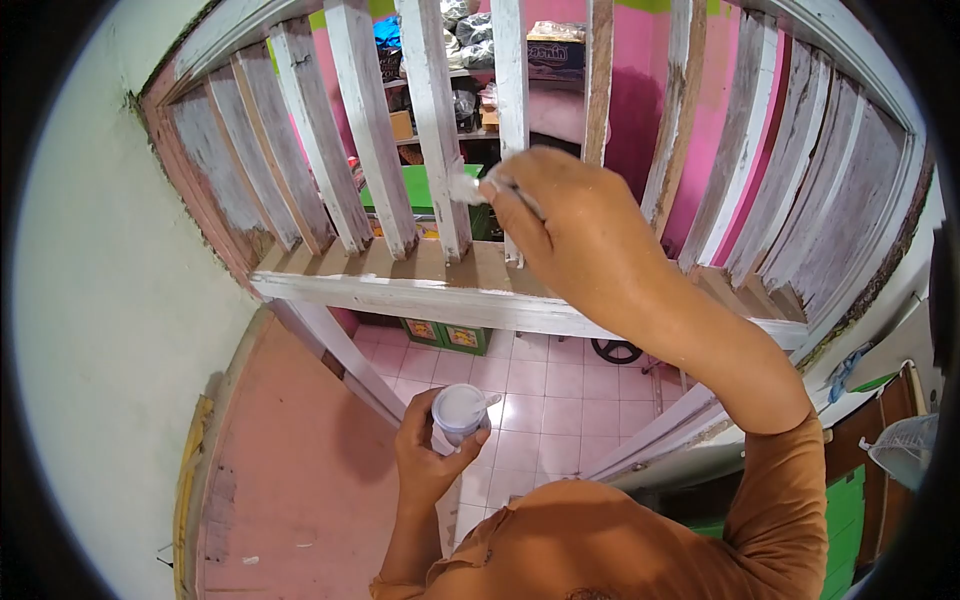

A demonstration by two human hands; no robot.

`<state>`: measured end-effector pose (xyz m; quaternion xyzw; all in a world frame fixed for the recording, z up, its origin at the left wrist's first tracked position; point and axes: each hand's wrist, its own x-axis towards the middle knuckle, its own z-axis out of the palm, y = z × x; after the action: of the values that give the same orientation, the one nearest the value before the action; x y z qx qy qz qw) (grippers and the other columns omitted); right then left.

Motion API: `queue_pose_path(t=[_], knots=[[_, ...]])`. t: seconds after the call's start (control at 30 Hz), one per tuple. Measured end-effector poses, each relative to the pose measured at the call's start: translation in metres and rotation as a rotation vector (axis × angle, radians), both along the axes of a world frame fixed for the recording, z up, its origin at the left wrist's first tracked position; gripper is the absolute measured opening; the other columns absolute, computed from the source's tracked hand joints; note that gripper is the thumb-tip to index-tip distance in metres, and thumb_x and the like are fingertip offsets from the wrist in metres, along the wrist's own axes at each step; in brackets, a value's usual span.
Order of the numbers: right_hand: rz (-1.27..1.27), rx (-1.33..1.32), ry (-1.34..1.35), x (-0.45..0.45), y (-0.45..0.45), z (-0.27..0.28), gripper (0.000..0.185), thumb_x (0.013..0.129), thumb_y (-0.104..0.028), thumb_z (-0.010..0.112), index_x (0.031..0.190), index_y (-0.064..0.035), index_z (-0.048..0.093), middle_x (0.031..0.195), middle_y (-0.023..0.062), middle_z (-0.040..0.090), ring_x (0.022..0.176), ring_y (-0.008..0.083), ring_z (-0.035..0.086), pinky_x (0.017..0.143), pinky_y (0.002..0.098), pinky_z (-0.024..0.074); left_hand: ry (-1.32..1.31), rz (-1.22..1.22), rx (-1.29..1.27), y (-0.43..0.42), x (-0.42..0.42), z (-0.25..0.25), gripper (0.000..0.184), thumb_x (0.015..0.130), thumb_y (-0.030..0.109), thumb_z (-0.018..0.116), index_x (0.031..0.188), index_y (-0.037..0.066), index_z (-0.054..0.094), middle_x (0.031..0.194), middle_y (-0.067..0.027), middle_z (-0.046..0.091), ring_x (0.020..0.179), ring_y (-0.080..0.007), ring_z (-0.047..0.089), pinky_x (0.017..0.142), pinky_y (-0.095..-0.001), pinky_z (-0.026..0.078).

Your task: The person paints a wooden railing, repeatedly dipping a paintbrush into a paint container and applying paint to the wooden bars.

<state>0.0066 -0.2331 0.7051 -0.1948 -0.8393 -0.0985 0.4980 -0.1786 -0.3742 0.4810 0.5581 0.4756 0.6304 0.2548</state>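
My right hand (580,205) is closed around a small paintbrush (466,186), its handle mostly hidden by my fingers. White, paint-loaded bristles meet the right edge of a wooden slat (432,130) in the upright railing. Lower down, my left hand (420,465) grips a small cup (456,436) from beneath and the side. White paint (458,403) shows inside it, and a pale stick-like piece (488,401) leans at its rim. The slats are unevenly coated in white, with bare brown wood showing on several.
A horizontal wooden rail (420,291) runs below the slats. Behind them are shelves with bags and a dark box (556,58). Below lies a pink tiled floor (520,385) with a green cabinet (462,337). A pink door panel (290,470) stands left; a fan (905,445) is at right.
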Motion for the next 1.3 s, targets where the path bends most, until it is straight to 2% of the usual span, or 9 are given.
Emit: queue_pose_path(t=[0.17,0.27,0.37,0.53,0.63,0.97,1.0,1.13,1.3], knots=[[0.02,0.104,0.2,-0.003,0.008,0.021,0.011,0.098,-0.01,0.069,0.1,0.0012,0.068,0.087,0.02,0.067,0.074,0.0412,0.066,0.065,0.0448,0.0527,0.034,-0.008,0.003,0.005,-0.003,-0.004,0.058,0.076,0.009,0.091,0.125,-0.002,0.061,0.116,-0.0112,0.066,0.109,-0.0216,0.065,0.098,-0.0368,0.052],[-0.02,0.126,0.136,-0.002,0.004,0.007,0.012,0.099,-0.011,0.068,0.1,0.0006,0.067,0.09,0.0195,0.068,0.076,0.0415,0.067,0.065,0.0448,0.0532,-0.017,-0.03,-0.001,0.004,0.002,0.002,0.058,0.076,0.009,0.091,0.125,-0.002,0.062,0.116,-0.0113,0.066,0.109,-0.0215,0.065,0.097,-0.0366,0.052],[-0.126,-0.146,-0.085,0.001,-0.002,-0.005,0.012,0.099,-0.012,0.068,0.103,-0.0001,0.068,0.091,0.0189,0.068,0.077,0.0409,0.067,0.065,0.0454,0.0539,-0.032,-0.028,-0.003,0.005,0.002,-0.001,0.057,0.076,0.009,0.091,0.124,-0.002,0.062,0.116,-0.0107,0.067,0.108,-0.0213,0.066,0.097,-0.0361,0.052],[-0.114,0.154,0.131,-0.004,0.014,0.02,0.012,0.098,-0.012,0.068,0.099,0.0006,0.066,0.09,0.0176,0.067,0.075,0.0407,0.067,0.061,0.0457,0.0551,-0.005,-0.029,-0.002,0.006,0.001,-0.003,0.056,0.076,0.01,0.091,0.123,-0.002,0.063,0.116,-0.0104,0.067,0.108,-0.0212,0.066,0.097,-0.0362,0.052],[-0.118,0.251,0.008,-0.005,0.017,0.004,0.013,0.099,-0.012,0.067,0.097,-0.0001,0.065,0.089,0.018,0.067,0.076,0.0423,0.066,0.062,0.0476,0.0549,-0.008,-0.029,0.002,0.004,0.002,-0.001,0.057,0.076,0.01,0.091,0.123,-0.002,0.063,0.115,-0.0103,0.067,0.108,-0.0211,0.066,0.097,-0.0363,0.052],[-0.116,0.145,0.121,-0.007,0.014,0.086,0.022,0.101,-0.015,0.059,0.09,0.0031,0.065,0.09,0.0243,0.069,0.078,0.0439,0.069,0.071,0.0509,0.056,-0.034,-0.027,-0.023,0.0,0.003,0.0,0.057,0.077,0.01,0.091,0.124,-0.002,0.062,0.115,-0.0099,0.067,0.108,-0.0209,0.066,0.097,-0.0362,0.052],[-0.067,0.308,0.211,-0.009,0.02,0.079,0.026,0.101,-0.017,0.059,0.086,0.0033,0.066,0.082,0.0245,0.068,0.076,0.0426,0.069,0.069,0.0494,0.0555,-0.034,-0.027,-0.021,0.0,0.004,-0.001,0.057,0.077,0.01,0.091,0.124,-0.002,0.062,0.115,-0.0099,0.067,0.108,-0.0209,0.066,0.097,-0.0362,0.052],[-0.072,0.241,0.048,-0.005,0.021,0.058,0.029,0.101,-0.018,0.058,0.083,0.0039,0.066,0.076,0.0247,0.067,0.073,0.0433,0.068,0.069,0.0501,0.0551,-0.015,0.006,0.008,-0.004,0.004,0.0,0.056,0.077,0.009,0.091,0.124,-0.003,0.062,0.115,-0.0101,0.067,0.108,-0.0206,0.065,0.098,-0.0361,0.052],[-0.013,0.304,0.202,-0.009,0.031,0.088,0.018,0.099,-0.014,0.066,0.091,0.0027,0.065,0.077,0.0224,0.062,0.072,0.0429,0.06,0.067,0.0494,0.0472,-0.019,-0.007,-0.002,-0.003,0.002,-0.004,0.059,0.077,0.01,0.092,0.125,-0.003,0.061,0.115,-0.0103,0.066,0.108,-0.0206,0.065,0.098,-0.0362,0.052]])
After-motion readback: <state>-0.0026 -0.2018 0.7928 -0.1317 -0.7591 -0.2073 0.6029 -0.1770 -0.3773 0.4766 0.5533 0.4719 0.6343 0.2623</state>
